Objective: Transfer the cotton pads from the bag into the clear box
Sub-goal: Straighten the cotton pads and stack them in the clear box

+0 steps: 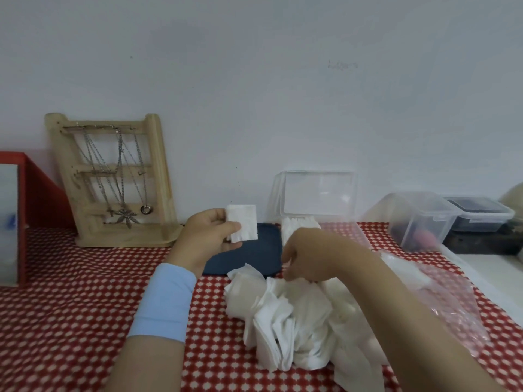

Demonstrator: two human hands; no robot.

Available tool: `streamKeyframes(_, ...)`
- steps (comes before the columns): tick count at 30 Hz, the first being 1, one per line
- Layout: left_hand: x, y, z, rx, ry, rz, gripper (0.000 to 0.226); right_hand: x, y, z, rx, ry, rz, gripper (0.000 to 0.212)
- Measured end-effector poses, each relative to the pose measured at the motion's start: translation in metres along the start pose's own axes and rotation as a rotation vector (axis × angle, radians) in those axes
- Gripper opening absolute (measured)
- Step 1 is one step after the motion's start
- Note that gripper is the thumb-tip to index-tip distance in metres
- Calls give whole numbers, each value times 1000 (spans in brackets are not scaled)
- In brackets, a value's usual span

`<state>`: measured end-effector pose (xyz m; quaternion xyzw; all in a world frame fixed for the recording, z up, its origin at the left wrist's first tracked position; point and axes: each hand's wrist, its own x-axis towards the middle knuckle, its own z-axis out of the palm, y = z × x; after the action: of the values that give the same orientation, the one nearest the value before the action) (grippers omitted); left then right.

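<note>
A red-and-white patterned surface (85,306) carries a loose heap of white cotton pads (288,315) in front of the person. The crumpled plastic bag (447,292) lies just beside the heap on the right. Behind them the clear box (319,193) stands open against the wall, with some pads already upright inside. The right hand (308,256) reaches down onto the heap with its back to the camera, so whether its fingers grip anything cannot be told. The left hand (209,239) pinches a small stack (243,222) between thumb and fingers, raised near the box. The pads look feather-light, soft and prone to fanning apart, so squeezing a squared stack across its flat faces seems safest.
</note>
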<state>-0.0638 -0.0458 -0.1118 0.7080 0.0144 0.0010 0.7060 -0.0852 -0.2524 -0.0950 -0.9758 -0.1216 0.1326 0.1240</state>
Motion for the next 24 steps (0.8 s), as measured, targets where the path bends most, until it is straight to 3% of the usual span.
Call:
streamKeyframes(3,-1,-1,8,8,-42,-10,14,2,2,9,-70,-18,33,41)
streamKeyframes(7,1,-4,17,33,-69,-13,13,-2,9,-2,88,-2,27,25)
streamKeyframes(15,3,-7,27,91,-83,-2,10,-9,26,-19,480,189,-13,6)
streamKeyframes(20,3,-8,30,84,-11,2,10,-19,32,-28,820,155,-127,10)
streamKeyframes(24,-1,-5,38,-60,-130,-77,12,-13,32,-24,1023,230,-102,12)
